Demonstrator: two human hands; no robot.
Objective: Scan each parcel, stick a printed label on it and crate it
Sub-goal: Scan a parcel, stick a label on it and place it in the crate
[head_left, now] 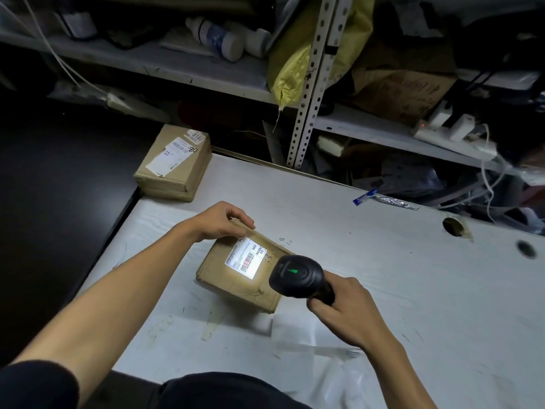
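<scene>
1. We read "MX" and "03" on the white printed label [247, 258]; the far parcel's label shows "0180" and handwritten "80".
2. We count two parcels, one black handheld scanner [298, 279].
3. The brown cardboard parcel [236, 278] lies on the white counter [383, 276], left hand [222, 221] fingers curled over its far corner; right hand [343, 308] grips the scanner, lighting its label.

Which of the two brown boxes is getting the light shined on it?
The nearer parcel, the one the left hand holds while the right hand aims the scanner at its glowing label. The other parcel sits untouched at the table's far corner.
</scene>
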